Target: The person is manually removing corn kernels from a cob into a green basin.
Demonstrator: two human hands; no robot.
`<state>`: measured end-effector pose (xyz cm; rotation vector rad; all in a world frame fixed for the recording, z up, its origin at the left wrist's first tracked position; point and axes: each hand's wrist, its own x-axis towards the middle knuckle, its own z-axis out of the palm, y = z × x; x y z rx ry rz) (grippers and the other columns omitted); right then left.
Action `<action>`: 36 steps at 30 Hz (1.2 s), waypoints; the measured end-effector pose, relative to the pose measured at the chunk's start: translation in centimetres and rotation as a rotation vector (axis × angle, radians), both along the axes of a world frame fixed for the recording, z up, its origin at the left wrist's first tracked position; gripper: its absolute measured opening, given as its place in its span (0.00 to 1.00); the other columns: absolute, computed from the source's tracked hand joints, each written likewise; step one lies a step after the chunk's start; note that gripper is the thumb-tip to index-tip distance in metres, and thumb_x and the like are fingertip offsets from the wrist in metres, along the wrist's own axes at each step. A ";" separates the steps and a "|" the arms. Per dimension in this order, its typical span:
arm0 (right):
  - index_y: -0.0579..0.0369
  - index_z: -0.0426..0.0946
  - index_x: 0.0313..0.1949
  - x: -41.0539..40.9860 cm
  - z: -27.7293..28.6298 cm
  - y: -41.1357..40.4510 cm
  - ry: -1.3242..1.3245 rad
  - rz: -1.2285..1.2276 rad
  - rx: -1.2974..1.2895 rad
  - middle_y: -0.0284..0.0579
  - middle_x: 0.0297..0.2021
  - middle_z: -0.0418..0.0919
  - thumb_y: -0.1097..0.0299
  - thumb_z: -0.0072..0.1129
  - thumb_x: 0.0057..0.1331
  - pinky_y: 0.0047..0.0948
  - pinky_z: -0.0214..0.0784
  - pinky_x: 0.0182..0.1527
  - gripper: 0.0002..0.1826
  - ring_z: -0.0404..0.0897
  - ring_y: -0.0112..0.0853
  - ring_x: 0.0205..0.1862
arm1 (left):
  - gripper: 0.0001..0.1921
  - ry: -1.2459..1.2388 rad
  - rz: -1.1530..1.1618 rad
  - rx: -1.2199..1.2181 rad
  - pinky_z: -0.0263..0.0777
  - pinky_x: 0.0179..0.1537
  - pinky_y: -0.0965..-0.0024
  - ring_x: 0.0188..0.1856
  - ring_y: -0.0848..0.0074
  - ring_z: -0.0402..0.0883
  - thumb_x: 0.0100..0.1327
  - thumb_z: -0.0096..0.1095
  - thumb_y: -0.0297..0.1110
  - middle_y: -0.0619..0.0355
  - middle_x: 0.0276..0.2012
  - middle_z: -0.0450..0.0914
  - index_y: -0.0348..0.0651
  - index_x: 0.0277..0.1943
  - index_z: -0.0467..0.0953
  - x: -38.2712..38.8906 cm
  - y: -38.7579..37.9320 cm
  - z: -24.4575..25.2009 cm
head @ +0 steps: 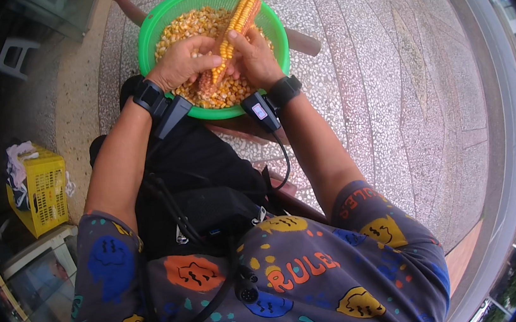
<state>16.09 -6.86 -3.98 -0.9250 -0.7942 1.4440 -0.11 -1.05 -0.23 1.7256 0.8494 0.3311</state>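
A partly shelled corn cob (237,26) slants over a green plastic basket (149,54), its upper end pointing away from me to the right. Rows of yellow kernels still cover one strip, while bare reddish cob shows beside them. My right hand (255,56) grips the cob from the right, thumb laid along the kernels. On the other side, my left hand (187,63) is at the cob's lower part with its thumb against the kernels; its other fingers are partly hidden. Loose corn kernels (197,22) fill much of the basket below both hands.
Wooden stool parts (304,41) stick out from beneath the basket. A yellow plastic crate (49,189) with cloth on it stands at left, near a white plastic stool (17,57). Black cables (286,157) run from my wrist devices. Stone-chip paving (375,100) extends rightward to a road.
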 end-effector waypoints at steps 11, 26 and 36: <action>0.60 0.57 0.41 0.2 -0.8 0.2 0.018 -0.011 0.040 0.43 0.20 0.71 0.56 0.51 0.60 0.18 0.63 0.10 0.22 0.71 0.25 0.12 | 0.20 -0.109 0.093 -0.209 0.62 0.20 0.86 0.22 0.88 0.68 0.57 0.52 0.36 0.62 0.28 0.73 0.31 0.49 0.67 0.0 0.0 0.3; 0.59 0.59 0.42 0.0 -0.3 0.1 -0.036 -0.020 0.033 0.42 0.19 0.71 0.55 0.45 0.63 0.17 0.62 0.14 0.19 0.69 0.23 0.13 | 0.25 -0.007 -0.051 -0.063 0.62 0.21 0.86 0.25 0.89 0.68 0.55 0.57 0.41 0.62 0.34 0.73 0.33 0.52 0.66 -0.2 0.2 0.3; 0.61 0.58 0.39 0.2 -0.7 0.0 0.001 -0.028 0.082 0.41 0.18 0.71 0.54 0.47 0.62 0.17 0.61 0.10 0.21 0.70 0.23 0.11 | 0.33 0.025 -0.130 0.277 0.61 0.51 0.71 0.48 0.72 0.68 0.41 0.71 0.44 0.56 0.42 0.71 0.35 0.49 0.66 0.2 -0.3 0.3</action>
